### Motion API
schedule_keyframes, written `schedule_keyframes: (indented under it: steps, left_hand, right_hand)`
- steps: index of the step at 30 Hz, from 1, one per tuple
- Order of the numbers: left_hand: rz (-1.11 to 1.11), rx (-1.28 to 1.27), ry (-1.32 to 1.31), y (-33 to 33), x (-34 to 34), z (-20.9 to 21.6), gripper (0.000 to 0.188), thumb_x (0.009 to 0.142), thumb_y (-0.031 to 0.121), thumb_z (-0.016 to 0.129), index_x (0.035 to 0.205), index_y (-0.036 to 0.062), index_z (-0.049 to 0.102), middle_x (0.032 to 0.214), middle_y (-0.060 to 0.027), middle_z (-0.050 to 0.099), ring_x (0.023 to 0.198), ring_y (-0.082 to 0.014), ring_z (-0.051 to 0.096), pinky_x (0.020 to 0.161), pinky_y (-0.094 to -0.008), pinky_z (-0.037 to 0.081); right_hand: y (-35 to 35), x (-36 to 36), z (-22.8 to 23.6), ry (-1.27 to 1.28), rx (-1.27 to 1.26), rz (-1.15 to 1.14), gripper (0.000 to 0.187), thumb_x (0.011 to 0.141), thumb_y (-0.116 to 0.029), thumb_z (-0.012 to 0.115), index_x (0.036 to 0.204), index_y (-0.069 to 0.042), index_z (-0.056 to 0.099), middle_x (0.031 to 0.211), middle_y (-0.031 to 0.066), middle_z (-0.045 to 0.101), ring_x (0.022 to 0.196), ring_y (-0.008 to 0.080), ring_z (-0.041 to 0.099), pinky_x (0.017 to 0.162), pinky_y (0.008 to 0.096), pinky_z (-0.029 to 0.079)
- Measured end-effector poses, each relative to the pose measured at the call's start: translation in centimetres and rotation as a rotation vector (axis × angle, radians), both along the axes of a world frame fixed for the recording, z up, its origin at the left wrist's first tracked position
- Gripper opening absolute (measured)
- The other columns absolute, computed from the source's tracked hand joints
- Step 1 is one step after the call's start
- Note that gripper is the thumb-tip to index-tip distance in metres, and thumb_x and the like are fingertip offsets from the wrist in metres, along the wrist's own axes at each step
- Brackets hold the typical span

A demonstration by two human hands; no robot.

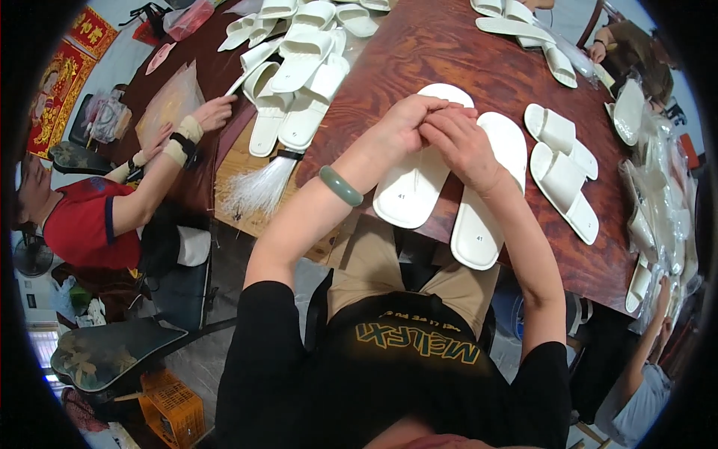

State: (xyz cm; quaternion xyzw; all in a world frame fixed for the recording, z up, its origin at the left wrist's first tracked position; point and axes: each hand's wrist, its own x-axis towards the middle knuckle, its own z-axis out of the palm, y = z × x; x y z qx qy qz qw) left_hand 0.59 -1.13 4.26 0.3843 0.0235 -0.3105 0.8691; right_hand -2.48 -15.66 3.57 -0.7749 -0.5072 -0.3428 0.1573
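Note:
Two flat white slipper soles lie side by side before me at the table's near edge: a left slipper [407, 196] and a right slipper [479, 228]. A thin line runs down the middle of the left one. My left hand [413, 126] and my right hand [465, 144] meet above their far halves. The left fingers are bent and closed, and the right fingers are pressed together over them. Whatever is between the fingertips, if anything, is hidden. A green bangle [341, 186] circles my left wrist.
White slides [565, 172] lie to the right on the brown table [419, 45]. A slipper pile [303, 67] and a bundle of white strands [258, 187] sit at left. Beside them works a person in red [90, 224]. Plastic-wrapped slippers [662, 202] line the right edge.

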Motion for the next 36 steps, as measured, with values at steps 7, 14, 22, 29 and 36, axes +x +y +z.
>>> schedule_keyframes:
  steps: [7, 14, 22, 29, 36]
  left_hand:
    - [0.031, -0.026, 0.029, 0.2, -0.4, 0.1, 0.035, 0.096, 0.010, 0.039, 0.122, -0.0117, 0.048, 0.120, -0.0195, 0.059, 0.112, -0.0278, 0.058, 0.097, -0.0366, 0.048]
    - [0.026, -0.071, 0.081, -0.1, -0.5, -0.3, 0.033, 0.096, 0.010, 0.039, 0.121, -0.0104, 0.047, 0.124, -0.0195, 0.057, 0.117, -0.0286, 0.054, 0.099, -0.0389, 0.047]
    - [-0.182, 1.065, -0.743, 2.2, 0.0, 1.6, 0.026, 0.094, 0.024, 0.050, 0.100, 0.0023, 0.063, 0.090, -0.0104, 0.066, 0.083, -0.0178, 0.062, 0.071, -0.0342, 0.049]
    - [-0.031, 1.109, -1.411, -3.1, 6.3, 0.0, 0.024, 0.092, 0.019, 0.047, 0.091, 0.0001, 0.063, 0.081, -0.0077, 0.062, 0.079, -0.0180, 0.056, 0.074, -0.0316, 0.044]
    - [-0.508, 1.097, -1.164, -8.1, 9.1, -2.3, 0.021, 0.089, 0.017, 0.052, 0.087, -0.0015, 0.062, 0.074, -0.0048, 0.058, 0.064, -0.0141, 0.051, 0.060, -0.0307, 0.044]
  right_hand:
    - [-1.5, -0.1, 0.3, 0.047, -0.083, 0.121, 0.044, 0.067, -0.003, 0.061, 0.112, -0.003, 0.058, 0.113, 0.0111, 0.060, 0.101, 0.0277, 0.060, 0.082, 0.0369, 0.051]
    - [-0.6, -0.6, -0.1, -0.161, -0.017, 0.138, 0.034, 0.068, -0.011, 0.059, 0.101, -0.006, 0.063, 0.106, 0.0069, 0.062, 0.099, 0.0238, 0.061, 0.080, 0.0346, 0.052]
    - [-1.2, -6.7, -0.7, 0.498, 0.364, 0.066, 0.015, 0.080, -0.001, 0.066, 0.094, 0.001, 0.064, 0.089, 0.0117, 0.065, 0.082, 0.0256, 0.064, 0.070, 0.0318, 0.052]
    - [-4.6, -11.5, -0.5, 1.639, 0.608, -0.261, 0.030, 0.095, -0.024, 0.054, 0.077, -0.002, 0.063, 0.063, -0.0029, 0.056, 0.054, 0.0032, 0.045, 0.050, 0.0192, 0.036]
    - [-9.0, -5.9, -0.6, 1.246, 0.053, -0.724, 0.033, 0.080, -0.028, 0.060, 0.070, 0.002, 0.067, 0.057, 0.0174, 0.059, 0.053, 0.0273, 0.060, 0.057, 0.0381, 0.046]
